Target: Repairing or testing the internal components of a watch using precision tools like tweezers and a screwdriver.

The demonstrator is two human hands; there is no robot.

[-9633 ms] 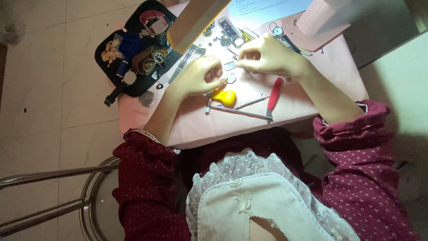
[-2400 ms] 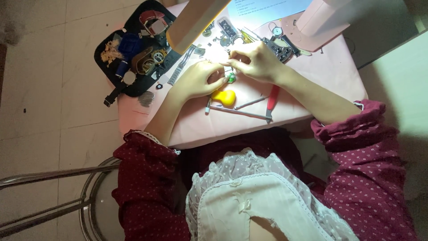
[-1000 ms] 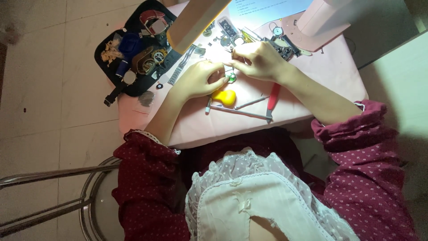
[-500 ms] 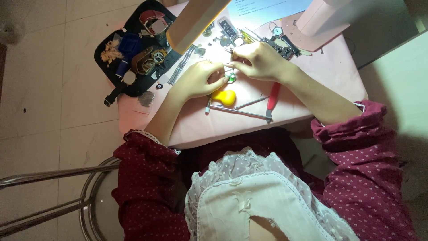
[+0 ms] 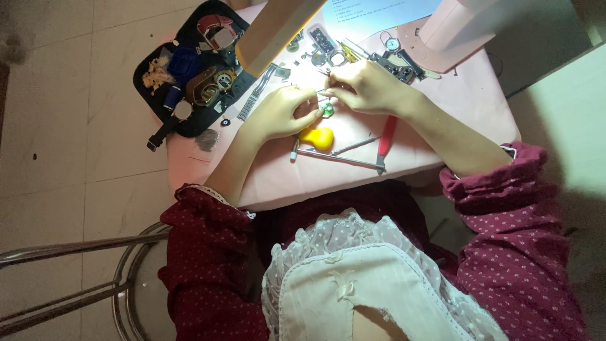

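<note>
Left hand (image 5: 281,113) pinches a small green-faced watch (image 5: 327,110) beside black tray (image 5: 151,69) of watches.

Both forearms bare, dark red dotted sleeves pushed up near the elbows, reaching forward and converging over the pink tabletop. Left hand (image 5: 281,113) curled palm-down, fingers bent inward, thumb and fingertips pinched toward the right. Right hand (image 5: 366,85) likewise curled, wrist angled inward, fingertips pinched and meeting those of the left, knuckles up.
</note>
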